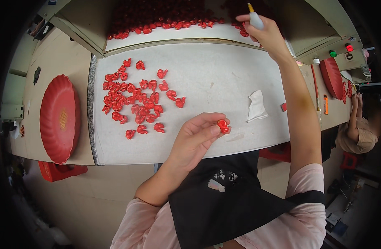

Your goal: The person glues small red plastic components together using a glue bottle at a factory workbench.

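- White paper [207, 62] lines the workbench in front of a booth, its lower edge meeting a black apron [207, 199].
- Left hand [199, 135]: thumb and fingers pinch a small red figurine [223, 126] just above the paper, near its front edge.
- That figurine is glossy, rounded and knobbly, bright red, with a yellow-gold touch along its upper edge; the fingertips cover part of it.
- Right hand [267, 37]: raised at the booth's mouth, it grips a white applicator pen [256, 21] with a yellow tip, the forefinger stretched out to the left.
- Left of the hands, a loose cluster of red pieces [154, 98] covers the paper, some touching, others apart; many have a stubby projection and pale or gold glints, too small to tell which.
- Right of the left hand lies a crumpled white tissue [257, 107], with a small red block [284, 107] farther right.
- Inside the booth, many more red nuggets [184, 25] lie massed, darkening toward the back.
- Far left sits a scalloped red tray [49, 120], gold-patterned at its middle.
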A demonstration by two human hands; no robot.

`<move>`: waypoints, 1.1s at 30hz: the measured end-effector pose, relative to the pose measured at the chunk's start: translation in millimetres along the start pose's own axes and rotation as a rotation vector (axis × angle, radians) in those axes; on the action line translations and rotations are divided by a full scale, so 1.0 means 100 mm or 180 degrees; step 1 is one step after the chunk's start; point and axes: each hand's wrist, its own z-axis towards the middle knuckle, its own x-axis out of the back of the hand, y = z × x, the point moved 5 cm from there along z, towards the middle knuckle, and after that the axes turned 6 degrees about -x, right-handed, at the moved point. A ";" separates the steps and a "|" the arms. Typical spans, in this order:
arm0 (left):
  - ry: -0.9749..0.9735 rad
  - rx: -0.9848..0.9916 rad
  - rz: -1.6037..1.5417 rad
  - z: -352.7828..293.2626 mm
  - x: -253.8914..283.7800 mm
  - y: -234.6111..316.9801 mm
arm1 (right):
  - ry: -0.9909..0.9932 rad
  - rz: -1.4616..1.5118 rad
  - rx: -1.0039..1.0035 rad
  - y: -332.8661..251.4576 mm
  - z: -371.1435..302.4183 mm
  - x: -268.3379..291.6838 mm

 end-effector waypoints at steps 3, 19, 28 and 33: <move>-0.0047 -0.0007 -0.0116 -0.02 -0.01 -0.04 | -0.0347 0.1195 -0.0011 -0.11 -0.62 -0.04; -0.0013 0.0081 0.0707 -0.08 -0.26 -0.35 | 0.0455 0.2310 0.0062 0.04 -2.19 -0.19; -0.0093 0.0323 0.0405 -0.13 -0.33 -0.43 | 0.0729 0.0713 0.1456 -0.19 -2.33 -0.13; -0.0108 0.0448 0.0231 -0.14 -0.30 -0.45 | 0.0926 0.0179 0.1891 -0.23 -2.38 -0.12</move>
